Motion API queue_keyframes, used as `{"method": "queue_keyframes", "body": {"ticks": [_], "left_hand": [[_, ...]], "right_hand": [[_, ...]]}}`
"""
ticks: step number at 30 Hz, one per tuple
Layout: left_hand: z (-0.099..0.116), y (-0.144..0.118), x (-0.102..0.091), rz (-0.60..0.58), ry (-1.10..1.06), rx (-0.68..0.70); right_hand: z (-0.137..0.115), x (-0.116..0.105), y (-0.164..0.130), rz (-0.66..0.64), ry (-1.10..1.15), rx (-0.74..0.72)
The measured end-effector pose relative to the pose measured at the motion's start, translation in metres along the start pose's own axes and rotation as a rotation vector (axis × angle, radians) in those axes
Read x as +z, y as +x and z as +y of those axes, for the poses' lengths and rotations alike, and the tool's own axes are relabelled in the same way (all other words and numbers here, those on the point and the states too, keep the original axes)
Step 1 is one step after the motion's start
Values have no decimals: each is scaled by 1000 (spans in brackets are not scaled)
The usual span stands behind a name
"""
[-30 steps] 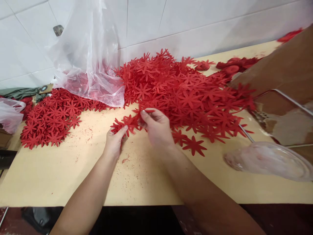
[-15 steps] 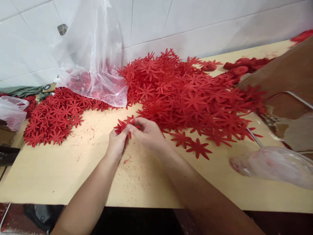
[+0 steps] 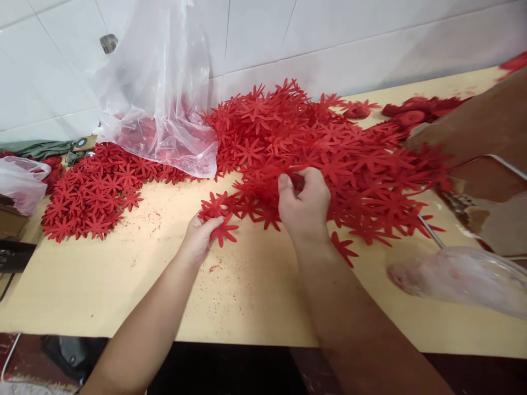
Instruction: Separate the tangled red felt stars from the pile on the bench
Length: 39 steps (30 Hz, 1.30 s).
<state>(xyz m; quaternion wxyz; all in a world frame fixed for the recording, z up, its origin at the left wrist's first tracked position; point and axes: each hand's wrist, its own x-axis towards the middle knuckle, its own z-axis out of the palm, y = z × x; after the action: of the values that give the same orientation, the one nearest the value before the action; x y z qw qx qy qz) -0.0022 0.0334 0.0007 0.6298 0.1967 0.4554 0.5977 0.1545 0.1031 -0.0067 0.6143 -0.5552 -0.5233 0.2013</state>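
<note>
My left hand (image 3: 202, 233) is closed on red flower-shaped cutouts (image 3: 223, 229), its thumb pressed on top of them. The cutouts have long narrow petals and stick out past the fingertips. At the near edge of a large loose pile of the same red cutouts (image 3: 325, 153), my right hand (image 3: 307, 200) has its thumb and fingers curled. Red petals lie right behind those fingers, and I cannot tell whether the hand grips one. A single cutout (image 3: 343, 249) lies on the table just right of my right wrist.
A denser heap of red cutouts (image 3: 94, 192) spreads at the left. Behind it stands a clear plastic bag (image 3: 164, 120) against the tiled wall (image 3: 349, 33). To the right are a brown cardboard piece (image 3: 486, 120) and a clear plastic-wrapped bundle (image 3: 457, 277). Red crumbs dot the wooden table (image 3: 255, 296).
My right hand has left my left hand and moved right to the large pile. The left hand stays in place with its cutouts, now more visible.
</note>
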Motion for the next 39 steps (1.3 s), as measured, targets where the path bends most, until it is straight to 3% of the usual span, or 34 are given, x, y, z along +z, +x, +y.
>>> {"method": "queue_keyframes", "body": {"ticks": [4, 8, 12, 18, 23, 28, 31, 36, 39], "left_hand": [[-2, 2, 0, 45, 0, 5], [-1, 2, 0, 46, -8, 39], [-1, 2, 0, 27, 26, 69], [-1, 0, -2, -51, 118, 125], [-1, -1, -2, 33, 115, 128], [0, -4, 0, -31, 132, 94], [1, -4, 0, 1, 124, 105], [2, -2, 1, 52, 130, 93], [2, -1, 0, 49, 132, 119]], "right_hand": [[5, 3, -1, -152, 60, -10], [-9, 7, -8, -194, 191, 80], [-23, 10, -20, -357, 334, 166], [-26, 18, -36, -539, 324, 168], [-33, 19, -42, -647, 273, 165], [-36, 17, -42, -622, 285, 147], [-34, 17, -44, -610, 256, 119], [-36, 17, -43, -497, 152, -58], [-31, 14, -32, -411, 154, -26]]}}
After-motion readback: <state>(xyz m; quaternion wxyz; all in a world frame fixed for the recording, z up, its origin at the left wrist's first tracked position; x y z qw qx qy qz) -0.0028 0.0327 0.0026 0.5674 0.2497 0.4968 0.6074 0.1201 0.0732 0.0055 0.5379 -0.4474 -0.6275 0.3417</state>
